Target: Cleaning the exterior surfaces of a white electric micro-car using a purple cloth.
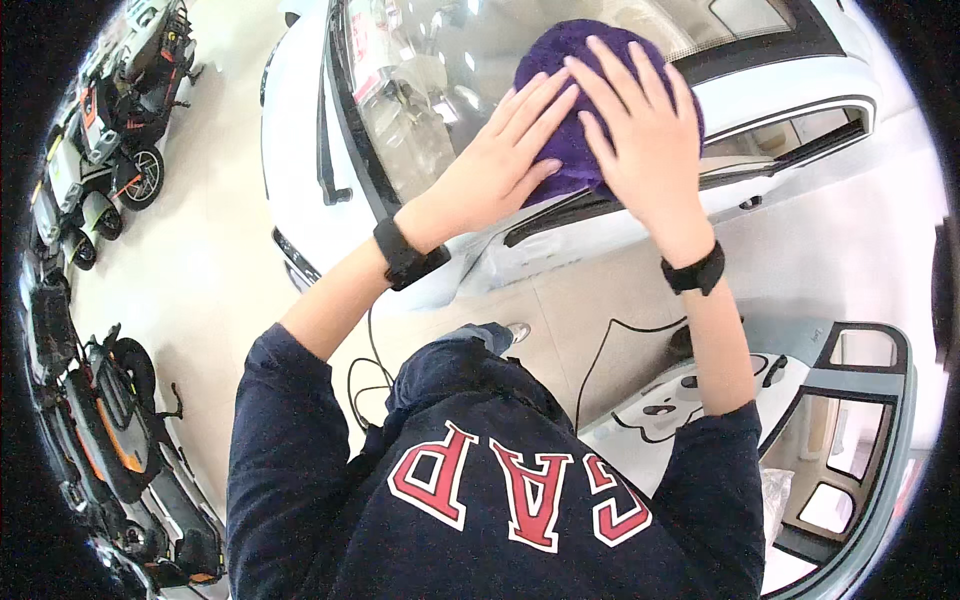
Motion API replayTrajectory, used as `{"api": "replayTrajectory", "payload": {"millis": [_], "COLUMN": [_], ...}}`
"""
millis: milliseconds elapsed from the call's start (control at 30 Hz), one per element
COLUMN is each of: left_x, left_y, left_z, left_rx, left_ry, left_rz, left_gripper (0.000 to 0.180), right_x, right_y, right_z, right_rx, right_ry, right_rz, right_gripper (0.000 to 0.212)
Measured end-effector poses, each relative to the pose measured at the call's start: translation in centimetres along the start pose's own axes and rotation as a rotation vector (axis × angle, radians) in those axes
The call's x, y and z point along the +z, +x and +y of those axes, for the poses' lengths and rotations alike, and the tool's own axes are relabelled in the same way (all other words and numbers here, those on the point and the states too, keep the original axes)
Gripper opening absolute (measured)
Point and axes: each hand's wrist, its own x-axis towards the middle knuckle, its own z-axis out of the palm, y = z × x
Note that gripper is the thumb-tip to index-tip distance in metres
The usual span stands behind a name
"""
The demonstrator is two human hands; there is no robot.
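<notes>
Both my hands rest on a purple cloth (545, 75) laid against the small white car (295, 130), where its windshield (450, 60) meets the roof edge. My left hand (490, 165) lies with fingers stretched out over the cloth's left side, the thumb apart. My right hand (650, 140) is spread flat on the right part of the cloth, fingers apart. The cloth is bunched and hides the windshield corner beneath it. Each wrist wears a black band.
Several scooters and motorbikes (125, 430) stand in a row along the left. A second small vehicle (870, 350), grey and white with a cartoon drawing, is at the lower right. Black cables (365, 385) trail over the tiled floor (215, 270). A wiper (328, 150) sits at the windshield's base.
</notes>
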Motion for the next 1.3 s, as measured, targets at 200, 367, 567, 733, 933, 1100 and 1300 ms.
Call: {"api": "replayTrajectory", "payload": {"millis": [200, 367, 567, 733, 933, 1100, 1300], "left_x": [-0.7, -0.7, 0.2, 1.2, 3.8, 5.9, 11.1], "left_y": [-10.7, -16.2, -17.6, -18.1, -20.3, -20.2, -18.1], "left_z": [-1.2, -1.5, -2.5, -2.3, -0.8, -1.4, -0.1], "left_rx": [-0.284, -0.388, -0.37, -0.397, -0.407, -0.249, -0.009], "left_ry": [0.026, 0.08, 0.054, 0.042, 0.153, 0.265, 0.757], "left_rz": [-0.099, -0.231, -0.201, -0.175, -0.138, -0.047, 0.001], "left_gripper": [0.074, 0.076, 0.077, 0.077, 0.076, 0.085, 0.09], "right_x": [4.4, 6.3, 6.6, 6.8, 7.4, 6.1, 4.9], "right_y": [-1.0, -2.0, -2.4, -3.4, -6.3, -7.9, -12.5], "right_z": [-8.9, -13.4, -14.4, -15.5, -15.0, -12.8, -6.9], "right_rx": [-0.128, -0.256, -0.235, -0.171, -0.133, -0.089, -0.102], "right_ry": [0.172, 0.079, 0.099, 0.092, 0.399, 0.562, 0.718], "right_rz": [-0.22, -0.282, -0.277, -0.228, -0.066, 0.096, 0.273], "right_gripper": [0.053, 0.052, 0.055, 0.053, 0.04, 0.036, 0.032]}}
